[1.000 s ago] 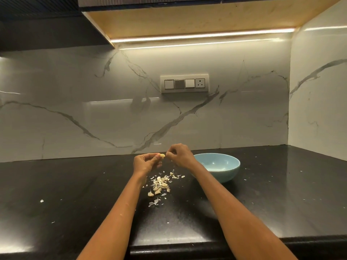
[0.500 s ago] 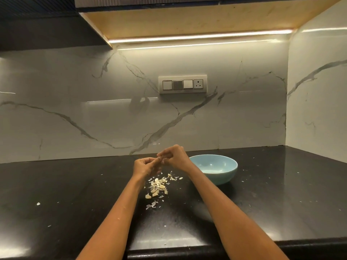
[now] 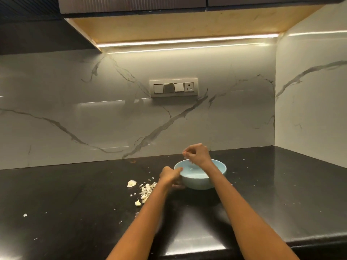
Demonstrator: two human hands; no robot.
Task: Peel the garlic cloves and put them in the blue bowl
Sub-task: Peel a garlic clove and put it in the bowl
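Observation:
The blue bowl [image 3: 199,182] stands on the black counter, right of centre. My right hand [image 3: 197,154] hovers over it with curled fingers and pinches a small pale garlic piece [image 3: 185,156]; whether that is clove or skin I cannot tell. My left hand [image 3: 170,174] is at the bowl's left rim with its fingers curled, and whatever lies inside it is hidden. A small pale spot [image 3: 191,168] shows inside the bowl. Left of the bowl lies a pile of garlic cloves and skins [image 3: 146,190], partly behind my left forearm.
A loose skin [image 3: 131,183] and a single clove [image 3: 138,203] lie at the pile's edges. Small flakes [image 3: 25,215] dot the counter [image 3: 75,203]. Marble walls close off the back and the right. The counter's front edge [image 3: 206,253] runs below my arms.
Both hands moved right from above the pile to the bowl. My right hand now hovers over the bowl and my left hand is at its rim. The camera has shifted too.

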